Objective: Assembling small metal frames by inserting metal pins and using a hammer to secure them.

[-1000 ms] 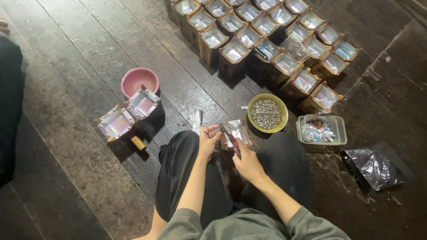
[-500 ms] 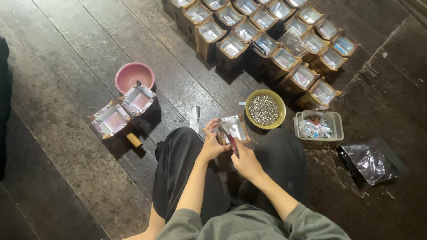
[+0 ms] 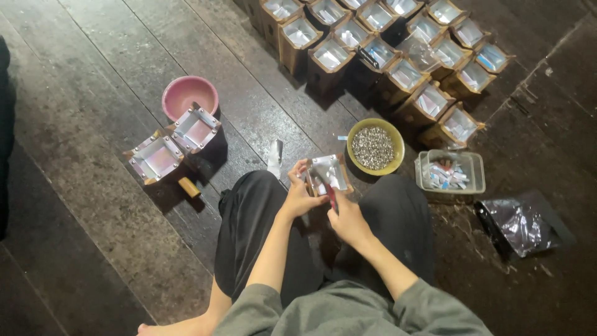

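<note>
**Both hands closed on one small foil-lined box**

The person sits on the dark wooden floor (image 3: 93,93), legs in black trousers. The left hand (image 3: 301,196) has its grip wrapped around the side of a small brown box (image 3: 328,174) with a shiny silver lining, fingers curled and touching its edge. The right hand (image 3: 348,221) is closed on a thin red tool (image 3: 332,198), which points up into the box — the tip is too small to see clearly. The box is held above the lap, just in front of the knees.

Just beyond it stands a round yellow bowl (image 3: 375,147) full of small grey metal pieces. To the right is a clear plastic tray (image 3: 450,172) and a crumpled black foil bag (image 3: 522,224). On the left are two similar boxes (image 3: 174,144) and a pink bowl (image 3: 189,96); further back, rows of lined boxes (image 3: 385,43) stand close together.
</note>
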